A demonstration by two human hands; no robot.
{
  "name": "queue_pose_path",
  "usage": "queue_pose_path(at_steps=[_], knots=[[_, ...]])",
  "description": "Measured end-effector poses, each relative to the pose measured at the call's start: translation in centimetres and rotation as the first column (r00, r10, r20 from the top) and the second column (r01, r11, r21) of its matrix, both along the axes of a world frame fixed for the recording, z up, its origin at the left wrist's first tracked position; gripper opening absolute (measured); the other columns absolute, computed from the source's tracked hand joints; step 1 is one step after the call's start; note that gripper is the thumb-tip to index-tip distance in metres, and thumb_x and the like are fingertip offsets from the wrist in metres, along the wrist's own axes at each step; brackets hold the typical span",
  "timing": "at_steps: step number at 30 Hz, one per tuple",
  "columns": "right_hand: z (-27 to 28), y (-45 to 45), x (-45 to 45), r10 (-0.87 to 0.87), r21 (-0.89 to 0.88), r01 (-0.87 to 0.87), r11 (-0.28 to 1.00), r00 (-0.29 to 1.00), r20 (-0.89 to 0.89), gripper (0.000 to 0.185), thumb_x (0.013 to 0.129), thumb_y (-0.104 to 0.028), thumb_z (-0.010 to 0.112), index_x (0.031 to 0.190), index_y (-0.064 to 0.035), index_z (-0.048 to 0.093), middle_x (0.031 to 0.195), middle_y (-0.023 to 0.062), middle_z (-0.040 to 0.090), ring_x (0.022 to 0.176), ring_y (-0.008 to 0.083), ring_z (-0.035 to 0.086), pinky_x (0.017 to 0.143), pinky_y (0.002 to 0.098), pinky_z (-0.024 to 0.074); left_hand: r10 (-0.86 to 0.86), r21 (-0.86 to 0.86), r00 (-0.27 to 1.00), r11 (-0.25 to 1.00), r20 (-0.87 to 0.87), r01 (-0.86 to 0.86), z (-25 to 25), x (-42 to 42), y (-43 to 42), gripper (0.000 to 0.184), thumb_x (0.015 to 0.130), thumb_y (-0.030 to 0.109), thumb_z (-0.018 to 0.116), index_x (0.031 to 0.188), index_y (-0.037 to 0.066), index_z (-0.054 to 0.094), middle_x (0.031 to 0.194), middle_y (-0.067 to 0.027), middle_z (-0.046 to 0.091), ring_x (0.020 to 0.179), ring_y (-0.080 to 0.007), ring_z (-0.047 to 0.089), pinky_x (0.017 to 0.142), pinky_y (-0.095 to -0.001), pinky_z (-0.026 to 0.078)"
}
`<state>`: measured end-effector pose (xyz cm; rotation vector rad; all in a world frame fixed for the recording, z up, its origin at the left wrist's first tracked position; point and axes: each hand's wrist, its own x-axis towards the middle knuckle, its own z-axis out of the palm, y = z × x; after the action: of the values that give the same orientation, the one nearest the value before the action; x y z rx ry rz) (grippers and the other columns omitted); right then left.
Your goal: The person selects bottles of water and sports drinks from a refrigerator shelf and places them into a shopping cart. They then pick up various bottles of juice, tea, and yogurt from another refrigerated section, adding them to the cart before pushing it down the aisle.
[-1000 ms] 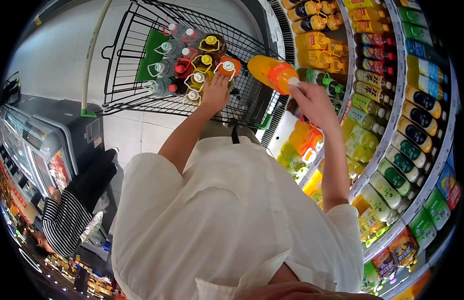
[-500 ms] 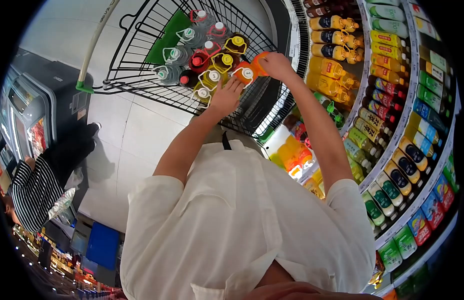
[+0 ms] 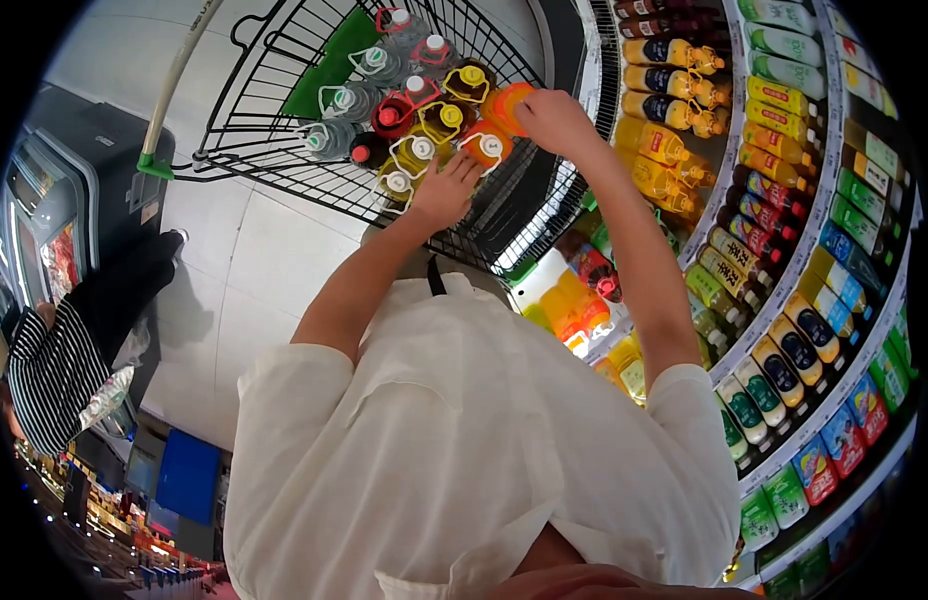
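Observation:
My right hand (image 3: 556, 120) grips an orange drink bottle (image 3: 507, 106) at the right end of the bottle group in the shopping cart (image 3: 284, 178). This bottle lies right beside another orange bottle with a white cap (image 3: 490, 148). My left hand (image 3: 446, 190) rests with fingers stretched out on the near side of the group, touching that second orange bottle and close to a yellow bottle (image 3: 417, 150). Farther in stand clear bottles (image 3: 354, 101) with loop handles, a red bottle (image 3: 392, 115) and dark bottles with yellow caps (image 3: 469, 80).
Curved drink shelves (image 3: 729, 190) run along the right, stocked with several rows of bottles and cans. The cart's handle (image 3: 176, 95) is at the upper left. Beyond it, a person in a striped top (image 3: 54, 370) stands by a grey freezer (image 3: 104, 170).
The orange bottle in my right hand has shifted left, closer against the other bottles. My left hand stays on the group. The whole view has shifted slightly.

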<state>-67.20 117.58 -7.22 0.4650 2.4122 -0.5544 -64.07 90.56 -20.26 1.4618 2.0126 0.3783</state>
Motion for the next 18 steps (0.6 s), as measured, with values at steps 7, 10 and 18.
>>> queue_pose_path(at_steps=[7,10,18], knots=[[-9.1,0.0,2.3,0.052,-0.091,-0.053,0.994,0.999,-0.008,0.041,0.104,-0.033,0.053,0.107,0.0001,0.076,0.106,0.0263,0.075,0.099,0.0467,0.072,0.091,0.0553,0.0573,0.011,0.004,1.0,1.0,-0.02,-0.011,-0.3,0.3,-0.3,0.078,0.09,0.03,0.078,0.158,0.011,0.045,0.162,-0.0078,0.048,0.161,-0.0278,0.032,0.126,-0.0632,0.031],[-7.3,-1.8,3.3,-0.007,-0.112,0.006,0.994,1.0,-0.003,0.038,0.103,-0.03,0.056,0.115,0.0011,0.074,0.107,0.0259,0.075,0.103,0.0443,0.071,0.094,0.054,0.0563,-0.017,0.011,0.999,1.0,-0.034,0.018,0.3,0.2,-0.5,0.08,0.091,0.032,0.078,0.16,0.011,0.043,0.163,-0.0096,0.047,0.161,-0.0293,0.032,0.127,-0.0634,0.029],[-6.0,-6.8,22.0,-0.513,0.015,0.696,0.718,0.544,-0.664,0.069,0.094,-0.025,0.076,0.15,0.0048,0.049,0.153,0.0345,0.048,0.141,0.0528,0.048,0.12,0.0544,0.0379,0.075,0.236,0.997,0.969,0.007,-0.075,4.7,-3.9,-7.1,0.063,0.096,0.037,0.074,0.148,0.008,0.055,0.153,-0.0163,0.053,0.147,-0.0412,0.045,0.12,-0.0598,0.035]])
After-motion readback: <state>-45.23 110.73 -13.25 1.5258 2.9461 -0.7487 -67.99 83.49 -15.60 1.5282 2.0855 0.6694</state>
